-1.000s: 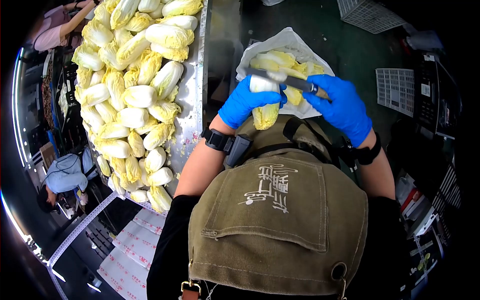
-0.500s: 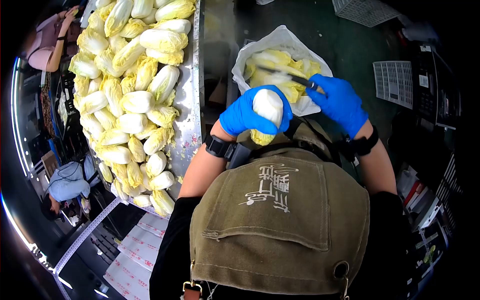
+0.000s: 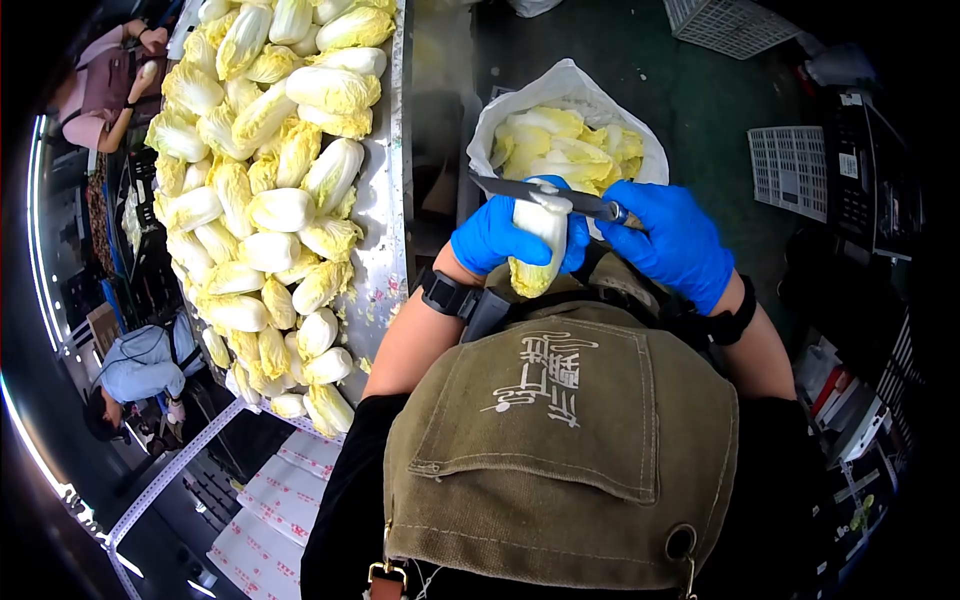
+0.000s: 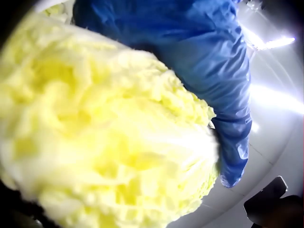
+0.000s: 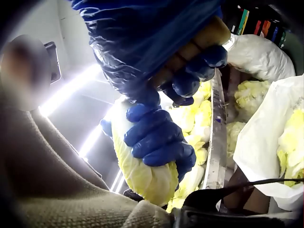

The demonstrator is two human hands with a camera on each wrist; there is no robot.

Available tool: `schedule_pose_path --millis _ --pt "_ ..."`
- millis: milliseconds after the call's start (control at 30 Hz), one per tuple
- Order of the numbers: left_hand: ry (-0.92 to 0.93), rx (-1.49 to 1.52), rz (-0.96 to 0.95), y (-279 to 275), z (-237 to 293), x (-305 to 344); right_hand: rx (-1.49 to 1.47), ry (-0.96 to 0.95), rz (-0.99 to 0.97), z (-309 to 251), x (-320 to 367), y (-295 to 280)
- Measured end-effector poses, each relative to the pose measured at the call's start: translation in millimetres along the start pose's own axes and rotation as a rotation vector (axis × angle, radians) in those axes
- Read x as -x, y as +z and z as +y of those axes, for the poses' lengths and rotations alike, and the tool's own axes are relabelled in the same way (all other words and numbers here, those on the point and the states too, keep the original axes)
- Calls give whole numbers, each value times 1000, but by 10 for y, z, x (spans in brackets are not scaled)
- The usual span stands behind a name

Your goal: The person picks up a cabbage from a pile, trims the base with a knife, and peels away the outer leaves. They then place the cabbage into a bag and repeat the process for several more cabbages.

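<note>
Blue-gloved, my left hand (image 3: 492,238) grips a napa cabbage (image 3: 537,245) in front of the apron, its white base end up and its yellow leafy end toward me. The right hand (image 3: 685,245), gloved alike, holds a knife (image 3: 515,190) by its wooden handle (image 5: 206,40). In the head view the blade lies across the base end, with a pale piece of cabbage at its edge. The left wrist view is mostly filled by the cabbage's yellow leaves (image 4: 109,142). Just beyond the hands sits a white bag (image 3: 650,150) holding loose yellow-white leaves (image 3: 570,150).
Many napa cabbages (image 3: 275,210) are heaped on a metal table (image 3: 385,240) at the left. White plastic crates (image 3: 790,172) stand on the right. White-and-red printed boxes (image 3: 265,545) are at lower left. Two people (image 3: 145,365) are at the table's far side.
The knife swung out over the bag half a second ago and is now back across the cabbage's base. The left hand turned the cabbage base upward, then tilted it back.
</note>
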State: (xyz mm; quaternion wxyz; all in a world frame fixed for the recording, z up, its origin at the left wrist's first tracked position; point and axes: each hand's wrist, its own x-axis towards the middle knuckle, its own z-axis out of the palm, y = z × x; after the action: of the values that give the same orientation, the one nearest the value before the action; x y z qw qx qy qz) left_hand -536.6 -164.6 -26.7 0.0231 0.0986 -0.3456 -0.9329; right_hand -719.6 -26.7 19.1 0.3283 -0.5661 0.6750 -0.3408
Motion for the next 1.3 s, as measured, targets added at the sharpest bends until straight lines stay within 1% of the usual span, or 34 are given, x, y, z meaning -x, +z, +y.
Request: schedule_pose_path --millis 33,133,167,200,267,333,367,433,467,533,633,667,700,733,800,833,967,1067,1100,1133,1200,1233,1300 --pt "-32 24 -10 -17 -11 -3 -7 7 18 20 7 10" --pt "-6 56 28 11 13 -7 -4 22 53 74 26 -22" --pt "-8 50 53 -16 -6 11 15 5 15 48 24 -43" --pt "-58 55 40 -47 12 -22 32 -8 -22 -4 32 -84" --pt "-37 35 8 -32 30 -43 51 -19 -74 -55 31 -131" --pt "-58 -38 61 -2 23 -41 49 -15 -111 -68 22 -158" --pt "-68 -75 90 8 23 -35 50 -13 -109 -66 22 -155" --pt "-75 -126 85 3 19 -36 53 -9 -105 -50 28 -127" --pt "-79 -150 83 3 15 -36 41 -22 -40 -22 35 -88" --pt "-70 -108 102 61 48 -39 18 -51 87 58 42 10" --pt "-51 -66 94 48 84 -64 -15 84 120 137 37 25" --pt "-47 -52 88 49 77 -57 -17 97 68 99 42 0" --pt "5 -77 143 78 62 -65 -18 110 19 39 43 -60" --pt "12 -71 149 56 53 -60 -17 123 -28 5 39 -98" --pt "25 -58 159 -14 1 -42 12 72 -44 -25 22 -93" --pt "94 -102 204 0 -41 -42 26 47 -53 -35 21 -91" --pt "-37 251 122 -27 24 -82 -95 242 34 80 -30 -33" --pt "18 260 118 18 24 -94 -236 324 132 251 -13 24" --pt "-8 237 171 71 54 -117 -275 343 154 298 -13 28" --pt "-13 234 139 118 129 -163 -312 358 177 312 -31 8" --pt "25 155 182 254 173 -219 -424 268 254 202 -55 -85" --pt "42 88 167 257 158 -229 -483 231 291 121 -52 -111" --pt "66 -98 266 226 79 -226 -542 144 273 2 -129 -115"
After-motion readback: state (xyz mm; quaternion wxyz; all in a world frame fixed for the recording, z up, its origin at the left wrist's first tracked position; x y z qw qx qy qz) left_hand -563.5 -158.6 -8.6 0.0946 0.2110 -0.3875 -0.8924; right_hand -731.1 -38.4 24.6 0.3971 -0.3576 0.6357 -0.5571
